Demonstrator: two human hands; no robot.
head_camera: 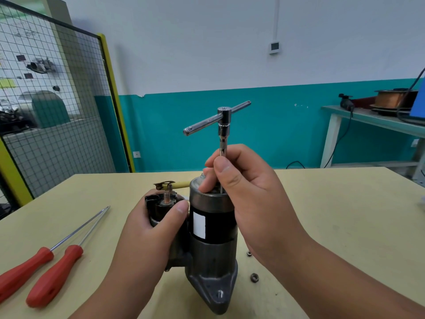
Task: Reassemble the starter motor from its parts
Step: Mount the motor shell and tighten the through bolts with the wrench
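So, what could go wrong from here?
The starter motor stands upright on its nose, steadied only by the left hand on its solenoid; turning force could tip it.
The right hand pinches the T-handle wrench low on its shaft, so it may lean and slip off.
Two loose nuts lying near the motor's base could get swept away.

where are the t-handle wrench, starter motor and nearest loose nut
t-handle wrench (224, 116): head view, hub joining crossbar and shaft
starter motor (220, 226): head view, black middle section of the body
nearest loose nut (254, 277): head view, top face of the nut
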